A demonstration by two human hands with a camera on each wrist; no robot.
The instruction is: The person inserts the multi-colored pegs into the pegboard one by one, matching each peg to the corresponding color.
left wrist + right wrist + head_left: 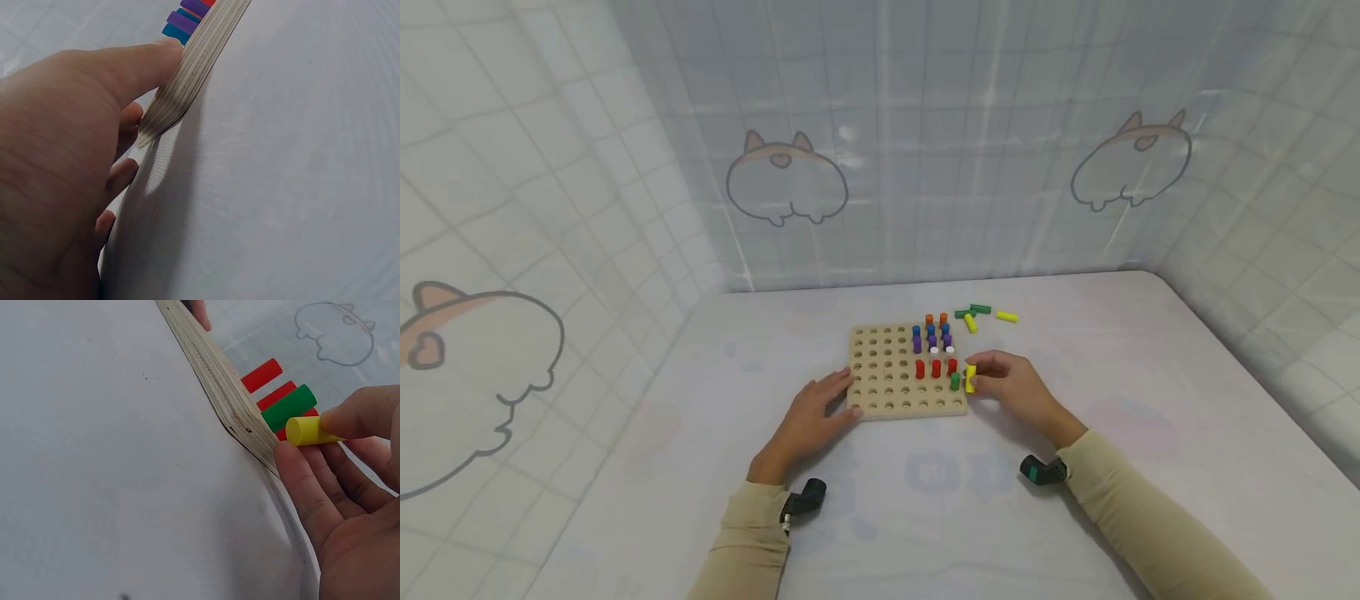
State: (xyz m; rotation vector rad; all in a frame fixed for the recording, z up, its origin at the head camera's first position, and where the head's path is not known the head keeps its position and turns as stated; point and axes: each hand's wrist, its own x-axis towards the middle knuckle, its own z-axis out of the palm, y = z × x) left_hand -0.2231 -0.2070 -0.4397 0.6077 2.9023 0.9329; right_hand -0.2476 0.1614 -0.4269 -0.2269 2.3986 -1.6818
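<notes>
My right hand point(1018, 387) pinches a yellow peg point(971, 379) between thumb and fingers, just off the right edge of a wooden pegboard point(880, 380). The right wrist view shows the yellow peg point(305, 431) close beside a standing green peg point(290, 406). Behind that green one, red pegs point(936, 368) stand in a row, then white pegs point(934, 352), purple pegs point(917, 345), blue pegs point(931, 331) and orange pegs point(943, 319). At the board's left side my left hand point(808, 421) rests its fingertips on the edge, its thumb point(147, 65) at the near corner.
Past the board's far right corner lie loose green pegs point(981, 309) and yellow pegs point(1007, 317). A pale cloth point(737, 350) covers the table. Printed plastic sheeting point(925, 167) rises at the back and both sides. Each wrist carries a black camera point(1042, 471).
</notes>
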